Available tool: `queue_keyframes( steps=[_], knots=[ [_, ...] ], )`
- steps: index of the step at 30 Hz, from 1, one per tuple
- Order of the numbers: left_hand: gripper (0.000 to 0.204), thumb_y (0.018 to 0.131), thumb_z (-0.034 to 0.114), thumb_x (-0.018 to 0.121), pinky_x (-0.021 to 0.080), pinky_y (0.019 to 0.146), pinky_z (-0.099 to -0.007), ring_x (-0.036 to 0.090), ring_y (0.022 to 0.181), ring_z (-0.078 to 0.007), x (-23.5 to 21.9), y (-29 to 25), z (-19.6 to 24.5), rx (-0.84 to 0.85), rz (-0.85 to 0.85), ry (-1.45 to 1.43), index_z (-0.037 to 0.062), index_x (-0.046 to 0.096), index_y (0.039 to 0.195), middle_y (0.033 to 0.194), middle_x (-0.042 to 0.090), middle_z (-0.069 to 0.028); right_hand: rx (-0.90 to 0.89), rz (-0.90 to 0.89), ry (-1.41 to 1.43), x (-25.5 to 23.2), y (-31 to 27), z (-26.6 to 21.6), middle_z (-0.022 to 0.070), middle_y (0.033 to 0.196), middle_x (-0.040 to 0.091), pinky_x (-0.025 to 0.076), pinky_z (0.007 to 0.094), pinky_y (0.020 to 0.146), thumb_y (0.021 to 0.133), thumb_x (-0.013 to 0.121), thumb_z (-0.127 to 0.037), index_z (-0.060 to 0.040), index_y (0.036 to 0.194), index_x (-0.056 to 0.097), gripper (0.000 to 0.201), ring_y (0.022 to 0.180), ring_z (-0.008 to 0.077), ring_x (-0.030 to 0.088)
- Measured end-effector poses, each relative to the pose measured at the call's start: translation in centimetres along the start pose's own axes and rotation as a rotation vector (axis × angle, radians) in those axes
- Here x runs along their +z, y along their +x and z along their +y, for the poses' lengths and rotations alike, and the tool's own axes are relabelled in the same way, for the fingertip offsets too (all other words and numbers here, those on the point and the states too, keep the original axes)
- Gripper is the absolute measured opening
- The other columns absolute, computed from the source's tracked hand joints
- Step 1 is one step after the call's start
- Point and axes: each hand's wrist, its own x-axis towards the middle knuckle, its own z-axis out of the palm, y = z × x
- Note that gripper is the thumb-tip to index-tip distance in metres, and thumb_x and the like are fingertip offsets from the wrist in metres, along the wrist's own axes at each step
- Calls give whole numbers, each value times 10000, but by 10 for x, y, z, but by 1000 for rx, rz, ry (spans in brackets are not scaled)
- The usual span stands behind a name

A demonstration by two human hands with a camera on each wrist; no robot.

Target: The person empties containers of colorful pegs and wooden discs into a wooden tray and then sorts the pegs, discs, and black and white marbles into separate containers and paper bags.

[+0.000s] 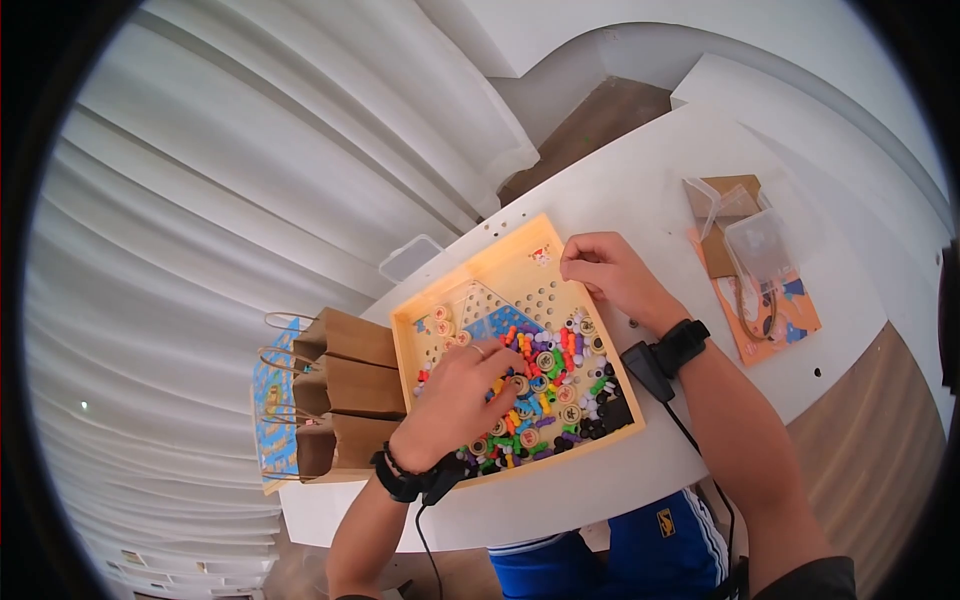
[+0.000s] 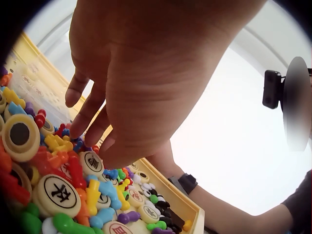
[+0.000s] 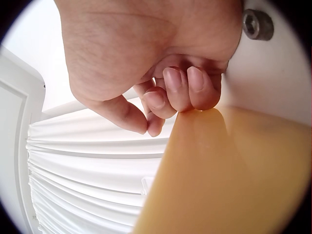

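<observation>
A shallow yellow wooden tray [image 1: 618,385] holds a heap of small coloured plastic pegs [image 2: 105,195] and round Chinese chess pieces [image 2: 57,196]. My left hand [image 1: 455,390] hovers palm down over the heap, its fingers slightly bent and pointing into the pieces; in the left wrist view nothing shows between them. At the tray's far right corner is my right hand [image 1: 615,272], with fingers curled and knuckles right at the rim. The right wrist view has its thumb tip close to the index fingertip, no object visible there. A blue-and-white panel [image 1: 500,318] lies in the tray.
Brown paper bags [image 1: 365,385] stand against the tray's left side. Beyond it lies a clear plastic lid [image 1: 411,258]. At the right of the white table [image 1: 640,190] are a clear plastic box [image 1: 757,245] and an orange printed sheet [image 1: 790,325].
</observation>
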Motion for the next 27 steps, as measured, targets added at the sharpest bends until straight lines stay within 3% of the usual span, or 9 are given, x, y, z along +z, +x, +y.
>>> queue_keyframes(
  steps=[2, 5, 7, 10, 11, 13, 19, 24, 27],
  knots=[
    [204, 863, 26, 738, 514, 813, -363, 657, 901, -270, -7, -7, -8, -24, 38, -57, 60, 693, 1059, 975, 663, -121, 4, 0, 3, 0, 0, 2, -6, 741, 620, 406, 244, 609, 923, 682, -137, 2, 839, 655, 164, 691, 58, 530],
    [133, 917, 0, 697, 488, 767, -302, 639, 866, -189, -17, -25, -25, -207, 194, -238, 34, 673, 1043, 903, 639, -77, 2, 6, 5, 0, 0, 1, -10, 741, 617, 397, 242, 593, 925, 680, -137, -2, 843, 656, 160, 683, 56, 525],
    [59, 965, -16, 641, 472, 769, -258, 617, 832, -99, -10, -43, -44, -339, 461, -518, 13, 637, 1017, 846, 629, -16, -4, 8, 1, 0, -1, 0, -12, 739, 614, 391, 241, 586, 927, 678, -137, -2, 843, 655, 160, 678, 55, 522],
    [51, 1014, 27, 602, 440, 731, -250, 540, 784, -73, -4, -62, -55, -433, 648, -736, 15, 609, 965, 824, 589, 18, -12, -6, 10, 1, -1, 1, -26, 724, 588, 366, 237, 563, 935, 672, -138, -11, 844, 653, 156, 653, 47, 496],
    [51, 1014, 27, 602, 440, 731, -250, 540, 784, -73, -1, -66, -59, -434, 657, -740, 15, 609, 965, 824, 589, 18, 3, -12, 22, 1, -1, 0, -39, 708, 562, 345, 229, 548, 940, 667, -132, -20, 850, 651, 145, 634, 37, 470],
    [186, 1058, 127, 556, 351, 660, -259, 406, 708, -86, 9, -71, -65, -392, 707, -908, 47, 570, 891, 769, 478, 21, 18, -24, 18, 0, -2, -1, -51, 692, 536, 323, 222, 533, 945, 662, -127, -28, 856, 648, 134, 615, 28, 443],
    [279, 1067, 220, 584, 295, 633, -264, 363, 677, -88, 21, -82, -75, -300, 662, -1156, 55, 525, 850, 721, 388, 32, 51, 6, -11, 6, -6, -12, -81, 653, 463, 262, 204, 502, 959, 647, -126, -53, 855, 625, 129, 554, 6, 363],
    [290, 1043, 256, 621, 301, 631, -236, 400, 684, -58, 25, -93, -78, -202, 649, -1247, 53, 582, 840, 788, 540, 16, 31, 40, -49, 2, -9, -16, -61, 682, 478, 283, 207, 518, 962, 614, -108, -56, 875, 614, 101, 565, 24, 373],
    [265, 1032, 214, 612, 294, 615, -234, 393, 668, -55, 23, -100, -78, -181, 617, -1303, 45, 583, 830, 784, 533, 22, -57, 56, -239, 23, -13, -47, -47, 716, 511, 309, 203, 545, 951, 631, -96, -40, 894, 626, 80, 591, 29, 406]
  ],
)
